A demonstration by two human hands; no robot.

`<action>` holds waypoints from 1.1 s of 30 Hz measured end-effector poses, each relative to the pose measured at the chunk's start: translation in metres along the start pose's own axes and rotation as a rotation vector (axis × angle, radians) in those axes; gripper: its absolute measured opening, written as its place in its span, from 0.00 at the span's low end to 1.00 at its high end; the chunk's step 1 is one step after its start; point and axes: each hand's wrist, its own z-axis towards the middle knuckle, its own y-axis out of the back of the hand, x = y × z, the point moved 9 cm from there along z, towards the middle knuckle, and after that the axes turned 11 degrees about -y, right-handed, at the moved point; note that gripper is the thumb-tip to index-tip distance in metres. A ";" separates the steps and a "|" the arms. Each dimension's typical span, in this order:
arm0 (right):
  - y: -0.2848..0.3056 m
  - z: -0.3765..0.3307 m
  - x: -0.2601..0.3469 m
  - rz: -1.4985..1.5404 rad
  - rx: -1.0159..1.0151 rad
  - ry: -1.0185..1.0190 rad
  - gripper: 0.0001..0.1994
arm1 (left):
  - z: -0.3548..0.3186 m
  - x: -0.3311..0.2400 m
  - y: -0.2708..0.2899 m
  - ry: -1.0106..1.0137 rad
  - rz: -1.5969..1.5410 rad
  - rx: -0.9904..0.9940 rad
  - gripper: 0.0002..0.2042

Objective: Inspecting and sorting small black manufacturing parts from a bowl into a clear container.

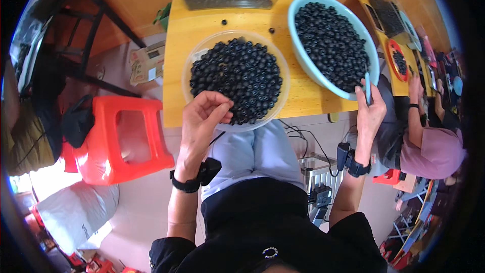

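While a yellow table bears bowl and basin of beads, left hand curls narrow, contents unclear; right hand holds stick.

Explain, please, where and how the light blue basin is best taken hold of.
Take the light blue basin, probably, by opposite parts of its rim: left grip from the left, right grip from the right. It is wide and round and holds many small black balls, so lifting one side alone could tip it.

Red stool, white sack
A carton near a black frame; a person in pink, right.
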 end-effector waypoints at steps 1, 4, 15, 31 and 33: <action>-0.004 -0.008 0.004 0.057 0.006 0.011 0.13 | 0.002 0.001 0.003 0.005 0.012 -0.014 0.05; -0.026 -0.030 0.004 0.144 0.107 -0.022 0.12 | 0.006 0.005 0.007 -0.029 0.173 -0.006 0.05; -0.070 -0.082 0.037 0.150 0.306 0.094 0.08 | 0.017 0.005 -0.070 -0.419 1.088 0.274 0.09; -0.082 -0.093 0.032 0.195 0.352 0.061 0.07 | 0.009 0.001 -0.072 -0.566 1.092 0.265 0.07; -0.083 -0.094 0.034 0.209 0.345 0.070 0.07 | 0.014 0.006 -0.056 -0.414 0.809 0.252 0.06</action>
